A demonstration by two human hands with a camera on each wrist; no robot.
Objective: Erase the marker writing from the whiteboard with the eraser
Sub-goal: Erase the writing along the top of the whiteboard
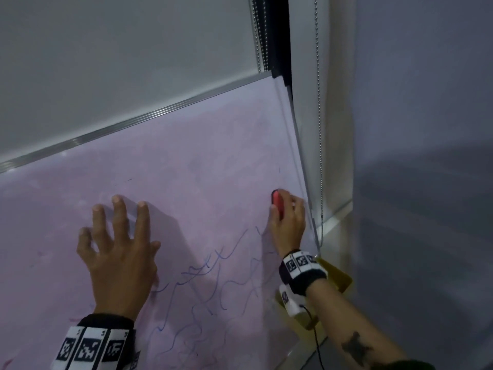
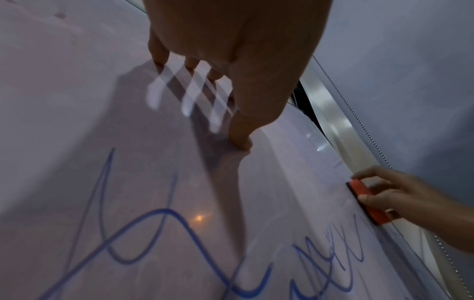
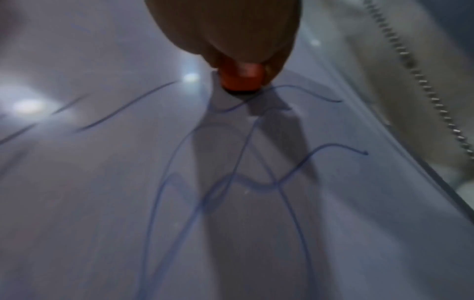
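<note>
The whiteboard (image 1: 186, 161) has a pinkish surface with blue marker writing (image 1: 208, 284) scrawled over its lower middle. My right hand (image 1: 286, 217) grips a red eraser (image 1: 276, 200) with a dark pad and holds it against the board near the right edge, just above the scribbles. The eraser (image 2: 369, 203) also shows in the left wrist view, and the eraser (image 3: 239, 81) sits over a blue line in the right wrist view. My left hand (image 1: 117, 244) rests on the board with fingers spread, its fingertips (image 2: 239, 142) touching the surface left of the writing (image 2: 159, 233).
A metal frame (image 1: 149, 116) runs along the board's top edge. A bead chain (image 1: 318, 129) hangs beside the right edge by a pale window frame. A yellow object (image 1: 338, 279) sits below my right wrist. A grey wall fills the right side.
</note>
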